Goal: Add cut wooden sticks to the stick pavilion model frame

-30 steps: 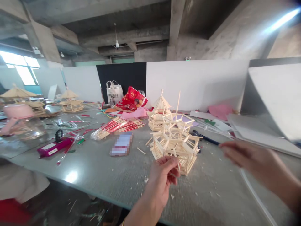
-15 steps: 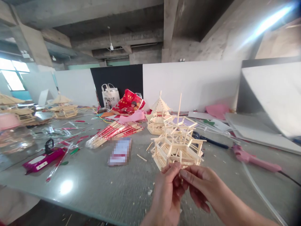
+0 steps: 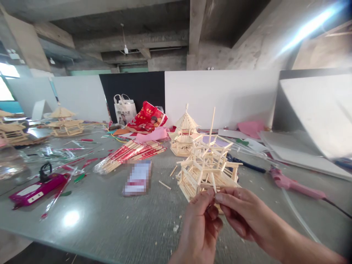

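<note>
Head view: fingers of left hand [image 3: 202,222] and right hand [image 3: 243,209] pinch a wooden stick [image 3: 213,182] at the stick pavilion's [image 3: 208,170] near side, on the worktop [image 3: 110,216]. Fitting appears underway; steady alignment seems needed next.

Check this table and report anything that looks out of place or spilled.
The red bag slumps over, while the white bag beside it stands upright. Loose stick pieces and pale crumbs litter the table beside the stick model, like stray scraps. Nothing looks plainly broken.
</note>
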The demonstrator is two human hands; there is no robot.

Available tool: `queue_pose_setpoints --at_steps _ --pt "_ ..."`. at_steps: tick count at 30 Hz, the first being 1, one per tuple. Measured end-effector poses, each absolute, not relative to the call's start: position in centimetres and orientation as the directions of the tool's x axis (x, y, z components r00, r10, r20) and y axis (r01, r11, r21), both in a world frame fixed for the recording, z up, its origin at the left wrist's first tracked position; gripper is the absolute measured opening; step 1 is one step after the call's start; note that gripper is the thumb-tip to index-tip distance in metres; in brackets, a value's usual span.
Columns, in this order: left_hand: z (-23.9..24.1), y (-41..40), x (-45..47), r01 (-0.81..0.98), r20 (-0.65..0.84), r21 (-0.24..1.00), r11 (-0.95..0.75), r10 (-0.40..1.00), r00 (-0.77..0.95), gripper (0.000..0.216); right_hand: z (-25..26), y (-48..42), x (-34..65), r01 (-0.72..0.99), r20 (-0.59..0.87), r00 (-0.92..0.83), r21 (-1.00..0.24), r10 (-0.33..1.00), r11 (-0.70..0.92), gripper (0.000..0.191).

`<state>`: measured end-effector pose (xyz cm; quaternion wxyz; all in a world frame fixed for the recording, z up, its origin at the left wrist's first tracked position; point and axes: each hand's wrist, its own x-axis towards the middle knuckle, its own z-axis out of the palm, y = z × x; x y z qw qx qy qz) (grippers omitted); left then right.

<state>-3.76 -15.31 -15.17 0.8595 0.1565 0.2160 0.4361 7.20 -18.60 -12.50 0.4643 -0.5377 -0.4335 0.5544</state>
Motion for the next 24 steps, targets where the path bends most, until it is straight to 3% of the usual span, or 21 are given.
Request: queue_pose_setpoints --at_steps 8,12,15,17,19,24 --pt "-15.3 -15.1 -3.8 -0.621 -0.333 0.344 0.704 0.710 0.620 0.015 -12.5 -19.1 6.7 -0.097 -0.288 -0.017 -0.953 0.957 -0.288 0.044" --pt "-14.5 -15.1 -3.6 -0.627 -0.342 0.330 0.706 0.708 0.618 0.013 -11.8 -20.8 8.1 0.141 -0.264 0.066 -0.952 0.962 -0.271 0.045" --pt "-14.2 -15.0 -3.4 -0.636 -0.354 0.316 0.704 0.709 0.609 0.015 -10.5 -21.5 10.7 0.487 0.011 0.114 -0.872 0.993 -0.046 0.042" --pt "-14.2 -14.8 -3.2 -0.643 -0.357 0.319 0.696 0.717 0.599 0.018 -9.5 -21.2 12.5 0.682 0.270 0.102 -0.719 0.958 0.130 0.035" --pt "-14.2 -14.7 -2.9 -0.644 -0.356 0.330 0.690 0.723 0.592 0.020 -8.7 -20.5 13.8 0.816 0.434 0.052 -0.538 0.900 0.212 0.028" --pt "-13.9 -14.6 -2.5 -0.615 -0.404 0.350 0.707 0.706 0.582 0.019 -7.8 -18.6 14.2 0.917 0.521 -0.106 -0.279 0.847 0.286 0.022"
